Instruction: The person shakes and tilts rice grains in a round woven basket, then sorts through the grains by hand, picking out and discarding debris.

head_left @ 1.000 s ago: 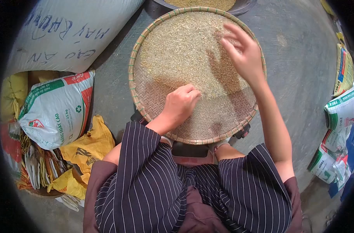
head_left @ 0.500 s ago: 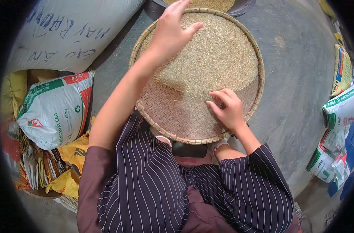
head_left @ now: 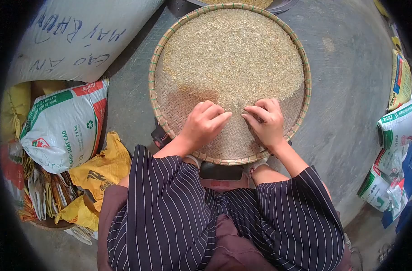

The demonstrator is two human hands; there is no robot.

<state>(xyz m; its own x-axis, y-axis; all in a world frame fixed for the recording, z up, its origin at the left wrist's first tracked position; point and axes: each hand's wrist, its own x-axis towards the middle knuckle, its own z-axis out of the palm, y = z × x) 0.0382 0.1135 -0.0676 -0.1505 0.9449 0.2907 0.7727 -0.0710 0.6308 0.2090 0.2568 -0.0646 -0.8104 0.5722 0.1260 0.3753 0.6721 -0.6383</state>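
Observation:
A round woven bamboo tray [head_left: 173,105] sits in front of me, partly over my feet. Pale rice-like grain [head_left: 235,52] covers its far part, while the woven bottom shows through at the near left. Over the near half hover both hands, close together at the edge of the grain. My left hand [head_left: 203,125] has its fingertips and thumb pinched together. Opposite it, my right hand [head_left: 267,123] is pinched as well, thumb against forefinger. Anything between the fingertips is too small to make out.
Beyond the tray, a dark basin [head_left: 283,5] holds more grain. A large white sack [head_left: 88,36], a feed bag [head_left: 66,126] and yellow bags [head_left: 106,165] stand at left. More feed bags [head_left: 391,140] line the right side. A dark stool-like object [head_left: 222,172] lies between my feet.
My left hand has come down from above the tray's far left side to its near middle, and its fingers have closed. My right hand stays nearly in place. The tray appears slightly higher in view.

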